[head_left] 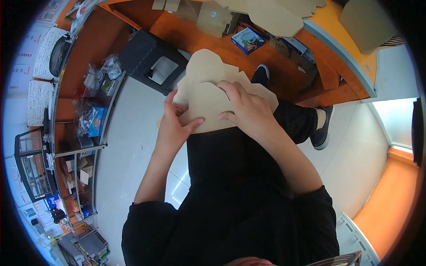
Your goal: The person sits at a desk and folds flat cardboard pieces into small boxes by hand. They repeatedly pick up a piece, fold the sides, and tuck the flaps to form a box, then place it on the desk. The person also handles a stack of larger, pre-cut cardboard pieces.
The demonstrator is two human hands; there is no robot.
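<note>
A tan cardboard box blank (pixel 206 99), with rounded flaps and notched edges, lies across my black-trousered lap. One panel of it appears folded over toward me. My left hand (pixel 174 122) grips its left side, thumb on the near face and the other fingers at or behind the edge, partly hidden. On the right, my right hand (pixel 249 106) has its curled fingers at the top of the folded panel and its thumb lower down on the face. The far flaps spread out beyond both hands.
Ahead stands an orange desk (pixel 375 75) with more flat cardboard pieces (pixel 277 17) on top. A blue printed box (pixel 247 41) sits on its lower shelf. A black plastic stool (pixel 133 55) is front left. Shelving (pixel 66 111) with bagged items lines the left side.
</note>
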